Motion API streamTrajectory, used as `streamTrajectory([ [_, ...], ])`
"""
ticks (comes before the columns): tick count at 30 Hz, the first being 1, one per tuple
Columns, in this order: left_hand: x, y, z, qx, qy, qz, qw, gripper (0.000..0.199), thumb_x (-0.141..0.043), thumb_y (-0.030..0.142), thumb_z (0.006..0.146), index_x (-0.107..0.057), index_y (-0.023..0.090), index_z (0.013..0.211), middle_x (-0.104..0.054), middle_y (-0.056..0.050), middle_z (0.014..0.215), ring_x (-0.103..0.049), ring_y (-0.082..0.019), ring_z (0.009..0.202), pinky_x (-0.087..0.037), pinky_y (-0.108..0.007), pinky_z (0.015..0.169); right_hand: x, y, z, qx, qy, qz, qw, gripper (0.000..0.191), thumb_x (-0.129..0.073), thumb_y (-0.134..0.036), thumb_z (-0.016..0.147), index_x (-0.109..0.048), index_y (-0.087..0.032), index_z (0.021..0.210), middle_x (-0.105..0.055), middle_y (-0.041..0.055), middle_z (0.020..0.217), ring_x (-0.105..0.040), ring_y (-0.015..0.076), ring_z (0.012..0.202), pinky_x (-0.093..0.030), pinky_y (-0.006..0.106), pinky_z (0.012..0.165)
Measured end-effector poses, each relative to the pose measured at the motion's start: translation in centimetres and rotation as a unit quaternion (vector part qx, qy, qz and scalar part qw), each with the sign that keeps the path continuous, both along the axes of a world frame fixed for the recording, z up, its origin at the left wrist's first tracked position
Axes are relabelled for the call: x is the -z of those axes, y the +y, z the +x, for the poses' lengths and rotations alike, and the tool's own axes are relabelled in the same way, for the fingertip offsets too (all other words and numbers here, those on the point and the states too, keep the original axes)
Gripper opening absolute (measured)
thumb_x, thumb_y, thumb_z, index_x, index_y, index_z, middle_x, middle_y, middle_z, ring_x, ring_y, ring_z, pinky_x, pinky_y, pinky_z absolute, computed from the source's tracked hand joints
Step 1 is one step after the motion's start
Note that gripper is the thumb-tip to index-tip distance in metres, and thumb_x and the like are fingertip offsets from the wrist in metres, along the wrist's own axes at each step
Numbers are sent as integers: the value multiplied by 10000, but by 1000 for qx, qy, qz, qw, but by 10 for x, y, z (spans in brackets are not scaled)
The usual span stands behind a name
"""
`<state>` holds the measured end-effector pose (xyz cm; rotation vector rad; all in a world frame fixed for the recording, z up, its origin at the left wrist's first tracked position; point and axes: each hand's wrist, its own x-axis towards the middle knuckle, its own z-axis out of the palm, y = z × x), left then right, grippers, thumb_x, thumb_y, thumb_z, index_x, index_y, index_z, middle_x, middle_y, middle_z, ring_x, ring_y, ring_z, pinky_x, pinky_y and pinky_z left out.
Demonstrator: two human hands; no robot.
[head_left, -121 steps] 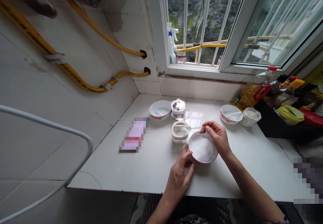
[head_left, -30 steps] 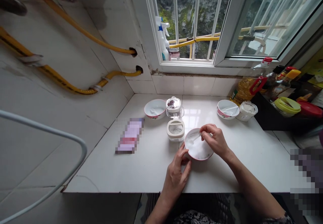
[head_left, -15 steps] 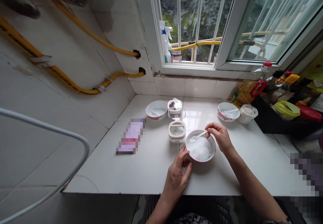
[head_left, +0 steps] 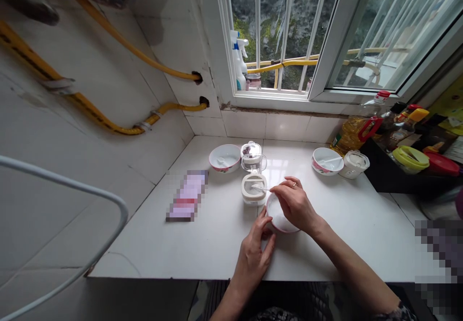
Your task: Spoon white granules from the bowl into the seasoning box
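My right hand (head_left: 295,205) pinches the handle of a small white spoon (head_left: 263,188). The spoon's head is over or just inside the mouth of a clear lidded jar (head_left: 253,198), whose lid stands flipped up; inside is something pale. Under my right hand sits a bowl (head_left: 289,232) with a pink rim, partly hidden by that hand. White granular powder (head_left: 280,216) lies in it. At the bowl's left side, my left hand (head_left: 255,244) grips the rim with thumb and fingers.
Behind the jar stands another clear jar (head_left: 250,151) with dark contents. A flowered bowl (head_left: 226,168) with a white spoon is left of it; a similar bowl (head_left: 327,169) and a white jar (head_left: 355,166) stand right. An oil bottle (head_left: 350,130) is beyond. A blurred purple object (head_left: 187,195) lies left.
My right hand has moved left with the spoon, from over the powder in the bowl to the mouth of the jar. My left hand has stayed on the bowl.
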<state>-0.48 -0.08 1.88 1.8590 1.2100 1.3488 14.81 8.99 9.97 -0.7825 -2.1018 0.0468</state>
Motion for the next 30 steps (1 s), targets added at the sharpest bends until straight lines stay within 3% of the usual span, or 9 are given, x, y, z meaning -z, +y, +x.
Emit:
streamTrajectory([
  [4,0,0,0,-1,1,6,1000,376,-516,129,948,-485,235,1307,-506,-166,1487,-735,-148,888,-609,-263,797,-9,-2,12,47,85,-26,995,185,-515,-92,912,-627,-230,966,-740,27,783,-651,199,759,-486,426,923],
  [10,1,-1,0,-5,4,-1,1000,362,-525,139,952,-494,234,1300,-498,-177,1491,-736,-144,881,-612,-269,806,-8,-4,33,103,116,-105,982,161,-514,-119,822,-629,-222,777,-673,18,692,-616,196,703,-499,344,709],
  [18,1,0,0,-5,7,10,1000,383,-527,138,953,-480,245,1318,-499,-171,1494,-738,-180,997,-617,-277,825,6,0,29,69,21,-95,993,175,-485,-86,805,-600,-214,771,-630,-9,647,-588,165,613,-485,375,830],
  [25,-1,-1,-1,0,4,4,1000,391,-522,126,953,-473,244,1322,-491,-176,1500,-739,-181,1009,-618,-276,829,7,-1,34,120,85,-182,972,172,-505,-129,790,-623,-237,730,-671,9,630,-642,226,787,-488,366,799],
  [30,0,1,0,-4,4,15,1000,363,-520,143,957,-487,231,1307,-499,-178,1492,-744,-178,988,-621,-266,810,5,0,36,125,112,-227,959,172,-502,-153,784,-642,-236,727,-673,12,618,-638,229,773,-491,362,780],
])
